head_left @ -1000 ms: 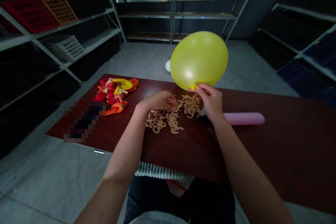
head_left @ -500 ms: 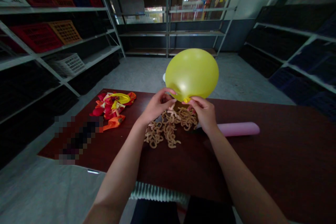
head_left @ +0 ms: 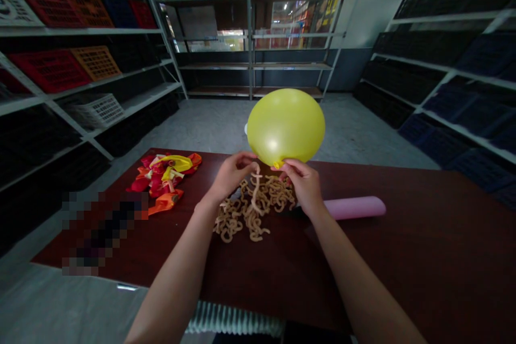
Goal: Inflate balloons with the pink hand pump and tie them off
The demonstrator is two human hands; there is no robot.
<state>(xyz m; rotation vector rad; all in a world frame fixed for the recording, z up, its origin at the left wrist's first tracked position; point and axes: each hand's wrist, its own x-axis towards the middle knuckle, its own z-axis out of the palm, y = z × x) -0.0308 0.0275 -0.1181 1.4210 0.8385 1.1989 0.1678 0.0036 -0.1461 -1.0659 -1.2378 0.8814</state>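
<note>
A blown-up yellow balloon [head_left: 286, 124] stands above the table with its neck toward me. My right hand [head_left: 305, 185] is closed on the neck, pinching it between thumb and fingertips. Just left of the neck, my left hand [head_left: 233, 176] pinches one end of a curly tan cord [head_left: 256, 193], which dangles from the fingertips. Under both hands lies a heap of similar curly cords [head_left: 242, 220]. To the right of my right hand, a pink tube [head_left: 355, 208] lies on the table, its left end partly hidden by that hand.
Limp red, orange and yellow balloons [head_left: 165, 174] lie at the left of the dark red table [head_left: 403, 263]. A blurred-out dark object [head_left: 108, 234] is nearby. Racks with crates [head_left: 48, 70] line the left, more racks [head_left: 443, 86] the right, and a shelf [head_left: 250, 67] the back.
The camera view has shifted, so hands and table appear lower. My left fingers have drawn slightly away from the balloon, and the cord now hangs plainly from them. My right hand keeps the neck.
</note>
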